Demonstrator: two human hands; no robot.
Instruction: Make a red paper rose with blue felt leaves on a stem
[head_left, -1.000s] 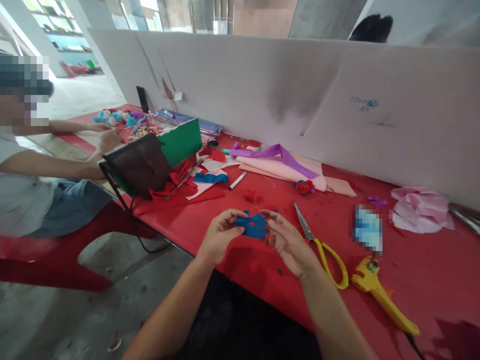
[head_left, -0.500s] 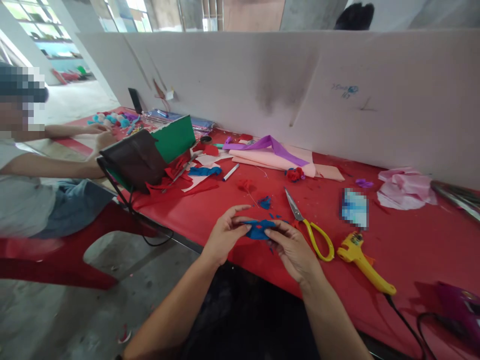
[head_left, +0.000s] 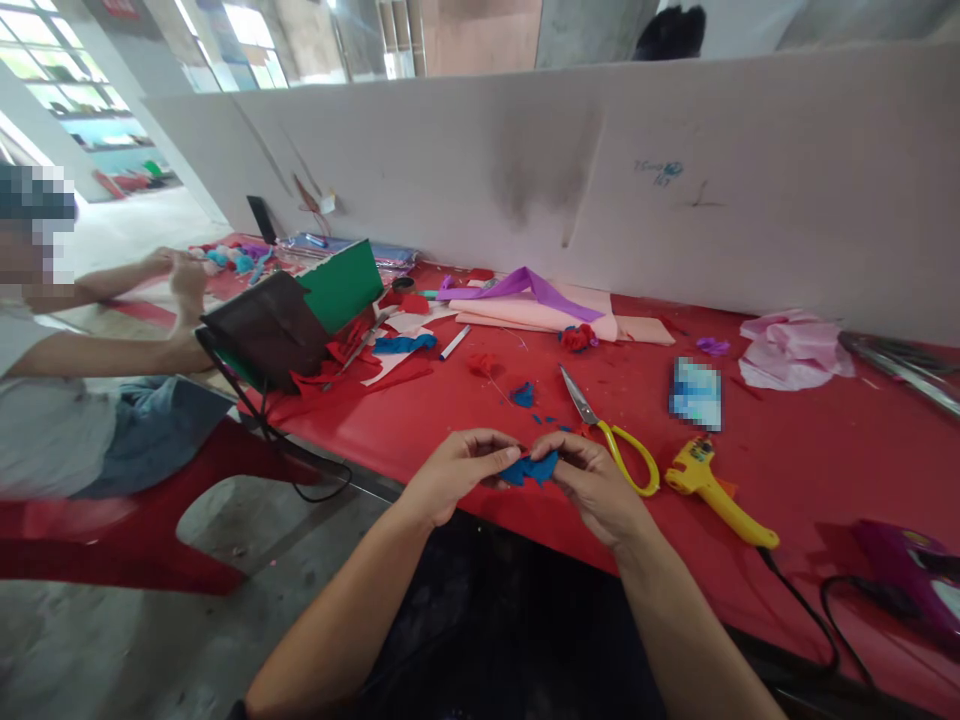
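Both hands meet above the table's near edge, pinching a small piece of blue crepe paper [head_left: 534, 468] from its two sides. My left hand [head_left: 463, 470] grips its left part, thumb on top; my right hand [head_left: 589, 480] has the right part between thumb and fingers. A bit of red shows at the paper's upper edge, between the fingertips. Just beyond lies a scrap of blue paper [head_left: 523, 394] with tiny blue bits around it. Scissors with yellow handles [head_left: 636, 462] rest to the right of my right hand, and a yellow glue gun [head_left: 721, 495] lies farther right.
On the red table [head_left: 757, 450] are a red and blue paper flower [head_left: 577, 338], a marker [head_left: 455, 342], a purple strip [head_left: 525, 287] and crumpled pink paper [head_left: 795, 350]. A dark brown bag [head_left: 274, 335] stands left. Another person [head_left: 60, 400] sits beyond it. A white partition [head_left: 450, 170] closes the back.
The blue paper, spread flatter before with a red spot in its middle, is now bunched and folded between my fingers. My hands have drawn closer together. The view has shifted slightly.
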